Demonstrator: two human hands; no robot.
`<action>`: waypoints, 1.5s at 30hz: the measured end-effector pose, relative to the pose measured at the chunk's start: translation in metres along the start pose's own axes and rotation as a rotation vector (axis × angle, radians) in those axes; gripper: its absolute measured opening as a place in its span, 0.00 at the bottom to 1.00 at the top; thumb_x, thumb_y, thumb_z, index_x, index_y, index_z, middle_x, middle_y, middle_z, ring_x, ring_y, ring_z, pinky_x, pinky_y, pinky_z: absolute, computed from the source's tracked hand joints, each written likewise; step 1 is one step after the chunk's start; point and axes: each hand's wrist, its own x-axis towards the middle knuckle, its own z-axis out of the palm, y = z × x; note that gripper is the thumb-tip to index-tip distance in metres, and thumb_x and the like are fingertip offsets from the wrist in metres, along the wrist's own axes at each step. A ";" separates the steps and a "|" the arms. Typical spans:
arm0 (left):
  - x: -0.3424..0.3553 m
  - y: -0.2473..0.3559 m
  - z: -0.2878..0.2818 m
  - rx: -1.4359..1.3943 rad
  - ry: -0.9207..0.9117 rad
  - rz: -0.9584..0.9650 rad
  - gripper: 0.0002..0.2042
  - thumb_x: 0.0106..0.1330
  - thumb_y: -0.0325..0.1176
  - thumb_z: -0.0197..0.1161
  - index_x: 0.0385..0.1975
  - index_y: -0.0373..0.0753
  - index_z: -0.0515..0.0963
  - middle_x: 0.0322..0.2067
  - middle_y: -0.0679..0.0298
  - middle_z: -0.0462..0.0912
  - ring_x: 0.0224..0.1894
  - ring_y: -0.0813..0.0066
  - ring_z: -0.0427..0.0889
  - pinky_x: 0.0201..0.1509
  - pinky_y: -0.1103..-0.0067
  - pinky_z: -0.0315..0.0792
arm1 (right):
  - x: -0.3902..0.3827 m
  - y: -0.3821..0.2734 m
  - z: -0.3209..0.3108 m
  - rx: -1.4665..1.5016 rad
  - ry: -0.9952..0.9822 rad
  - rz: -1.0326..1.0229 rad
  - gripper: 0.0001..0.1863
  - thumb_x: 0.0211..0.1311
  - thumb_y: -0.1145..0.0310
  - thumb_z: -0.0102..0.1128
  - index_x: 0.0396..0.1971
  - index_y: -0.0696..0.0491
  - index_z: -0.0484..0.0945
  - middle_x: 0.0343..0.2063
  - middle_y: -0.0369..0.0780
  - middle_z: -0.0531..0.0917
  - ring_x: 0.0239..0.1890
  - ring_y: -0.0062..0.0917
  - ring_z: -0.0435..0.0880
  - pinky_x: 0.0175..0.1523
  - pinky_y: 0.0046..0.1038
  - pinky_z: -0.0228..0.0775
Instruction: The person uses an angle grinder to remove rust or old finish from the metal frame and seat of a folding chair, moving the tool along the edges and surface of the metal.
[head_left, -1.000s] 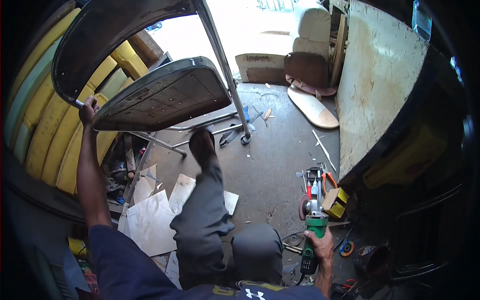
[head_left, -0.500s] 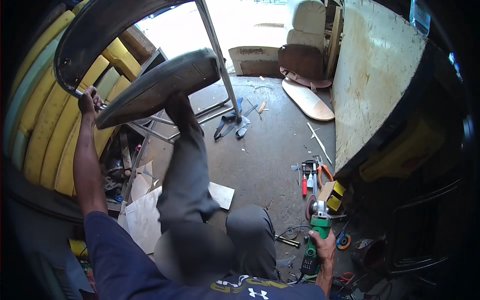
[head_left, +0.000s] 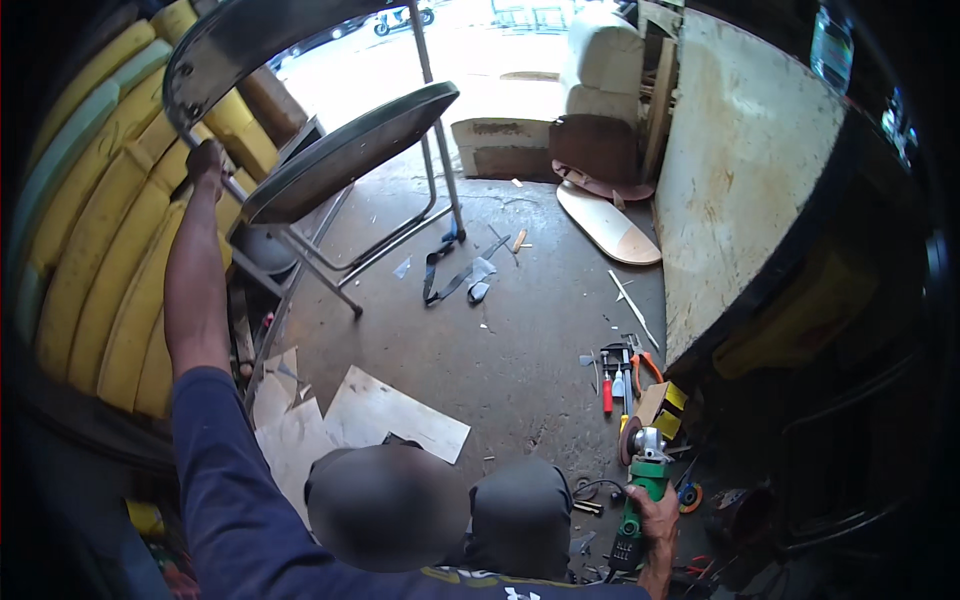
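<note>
Green grinder (head_left: 649,470): in the right hand (head_left: 658,515), fingers and thumb closed round its body; its long axis runs from 7 o'clock at the cord end to 1 o'clock at the metal head.
Grinder disc (head_left: 629,440): reddish-brown, just beyond the right hand toward 11 o'clock; whether it spins, I cannot tell.
Metal chair (head_left: 340,165): well apart from the grinder, between 10 and 11 o'clock from the right hand, with floor between.
Left hand (head_left: 207,163): closed in a fist on the chair's tube just below the backrest (head_left: 255,45), forearm pointing to 12 o'clock.
Chair seat (head_left: 385,135): at 3 o'clock from the left hand, slanting from 8 to 2 o'clock.
Nearer hand: the left, which touches the chair; the right reaches only the grinder.
Chair legs: the nearest foot (head_left: 357,312) sits between 4 and 5 o'clock from the left hand; whether every foot bears on the floor, I cannot tell.
Yellow cushions (head_left: 110,260): stacked between 7 and 8 o'clock from the left hand.
Pale board (head_left: 400,415): on the floor, at 10 o'clock from the right hand.
Yellow box (head_left: 670,405): near the grinder head, at 12 o'clock from the right hand.
</note>
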 end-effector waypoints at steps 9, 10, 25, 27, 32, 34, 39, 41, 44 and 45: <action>-0.099 0.041 0.042 0.757 0.429 0.129 0.54 0.63 0.65 0.61 0.70 0.19 0.52 0.62 0.28 0.68 0.62 0.33 0.74 0.66 0.52 0.71 | 0.009 -0.034 0.009 -0.107 -0.089 -0.068 0.33 0.50 0.55 0.75 0.54 0.56 0.78 0.39 0.39 0.86 0.39 0.27 0.85 0.46 0.32 0.78; -0.129 0.046 0.049 0.784 0.428 0.491 0.51 0.62 0.60 0.67 0.68 0.19 0.54 0.61 0.32 0.70 0.60 0.34 0.75 0.67 0.52 0.70 | 0.012 -0.036 0.012 -0.116 -0.072 -0.043 0.33 0.49 0.54 0.76 0.54 0.56 0.78 0.39 0.40 0.86 0.39 0.27 0.85 0.47 0.32 0.78; -0.151 -0.066 0.122 1.228 -0.064 0.847 0.11 0.69 0.33 0.53 0.44 0.41 0.81 0.31 0.48 0.88 0.37 0.49 0.90 0.40 0.57 0.84 | 0.022 -0.008 0.061 -0.138 -0.089 -0.003 0.32 0.49 0.55 0.76 0.53 0.57 0.80 0.40 0.41 0.86 0.40 0.28 0.85 0.49 0.32 0.78; -0.120 -0.100 0.134 1.293 -0.092 0.831 0.12 0.69 0.31 0.53 0.47 0.40 0.80 0.35 0.47 0.88 0.39 0.49 0.90 0.42 0.58 0.85 | 0.020 -0.017 0.067 -0.122 -0.098 0.004 0.33 0.48 0.54 0.76 0.53 0.56 0.80 0.40 0.41 0.87 0.41 0.29 0.86 0.50 0.33 0.78; -0.081 -0.160 0.145 1.477 -0.046 0.721 0.12 0.71 0.28 0.55 0.51 0.39 0.80 0.44 0.49 0.87 0.45 0.52 0.90 0.47 0.61 0.85 | 0.015 -0.014 0.073 -0.279 -0.061 -0.029 0.32 0.47 0.55 0.78 0.52 0.54 0.81 0.41 0.42 0.88 0.43 0.29 0.87 0.52 0.34 0.78; -0.069 -0.134 0.152 1.449 -0.262 0.800 0.14 0.66 0.27 0.60 0.51 0.36 0.79 0.42 0.50 0.88 0.44 0.53 0.90 0.47 0.61 0.85 | 0.015 -0.007 0.071 -0.220 -0.033 -0.008 0.32 0.46 0.56 0.79 0.52 0.55 0.81 0.41 0.42 0.88 0.42 0.30 0.87 0.51 0.34 0.79; -0.166 -0.082 0.233 1.522 -0.567 0.906 0.12 0.54 0.26 0.61 0.36 0.35 0.88 0.39 0.51 0.89 0.41 0.59 0.91 0.44 0.66 0.85 | -0.003 -0.010 0.070 -0.171 0.031 0.109 0.34 0.47 0.54 0.78 0.52 0.58 0.80 0.39 0.42 0.87 0.40 0.29 0.86 0.49 0.33 0.79; -0.216 -0.056 0.241 1.488 -0.577 0.943 0.09 0.53 0.27 0.62 0.30 0.36 0.89 0.31 0.54 0.89 0.36 0.60 0.91 0.38 0.68 0.84 | 0.002 -0.013 0.076 -0.186 0.046 0.103 0.34 0.47 0.53 0.77 0.52 0.58 0.80 0.39 0.42 0.87 0.40 0.28 0.86 0.49 0.33 0.79; -0.288 -0.029 0.189 1.187 -0.706 1.112 0.06 0.51 0.29 0.63 0.19 0.37 0.85 0.23 0.52 0.86 0.24 0.60 0.89 0.28 0.66 0.81 | 0.008 -0.011 0.083 -0.173 0.013 0.060 0.33 0.48 0.54 0.77 0.51 0.58 0.79 0.38 0.41 0.87 0.40 0.27 0.86 0.48 0.32 0.78; -0.322 -0.011 0.166 1.281 -0.772 1.109 0.08 0.56 0.28 0.62 0.27 0.40 0.89 0.24 0.55 0.88 0.26 0.66 0.89 0.31 0.69 0.82 | 0.010 -0.017 0.085 -0.138 0.020 0.041 0.33 0.48 0.54 0.76 0.51 0.58 0.79 0.38 0.41 0.87 0.40 0.27 0.85 0.48 0.32 0.78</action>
